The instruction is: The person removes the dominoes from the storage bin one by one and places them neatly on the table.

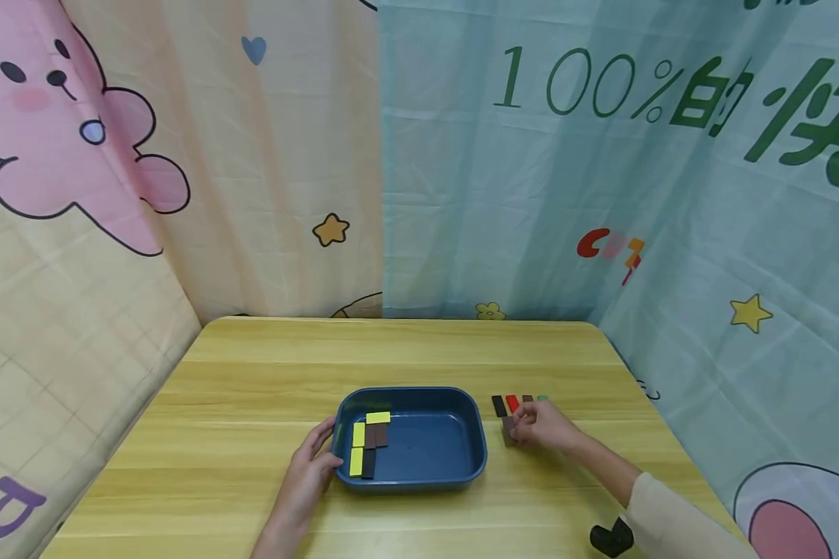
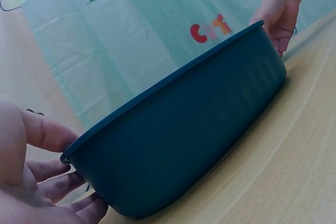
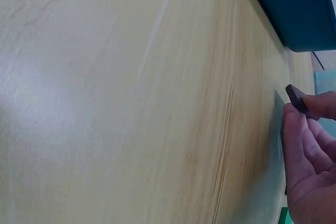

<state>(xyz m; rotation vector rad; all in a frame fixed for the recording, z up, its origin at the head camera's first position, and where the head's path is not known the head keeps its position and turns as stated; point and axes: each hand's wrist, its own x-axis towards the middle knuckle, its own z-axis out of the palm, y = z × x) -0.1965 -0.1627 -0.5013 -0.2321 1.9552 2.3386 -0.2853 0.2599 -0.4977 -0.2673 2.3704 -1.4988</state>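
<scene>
My right hand (image 1: 541, 425) pinches a dark brown tile (image 3: 295, 98) between thumb and fingertips, just right of the blue basin (image 1: 426, 485). The tile shows dark under the fingers in the head view. My left hand (image 1: 306, 470) grips the left end of the basin, thumb at the rim and fingers against the outer wall. Inside the basin, at its left side, small tiles lie together: yellow tiles (image 1: 359, 435), brown tiles (image 1: 376, 435) and a black tile (image 1: 368, 464).
Beyond my right hand is a row with a black tile (image 1: 499, 406), a red tile (image 1: 513, 404), a brown tile (image 1: 527, 398) and a partly hidden green tile (image 1: 543, 397). The wooden table (image 1: 252, 404) meets printed curtains (image 1: 461, 233) at the back and sides.
</scene>
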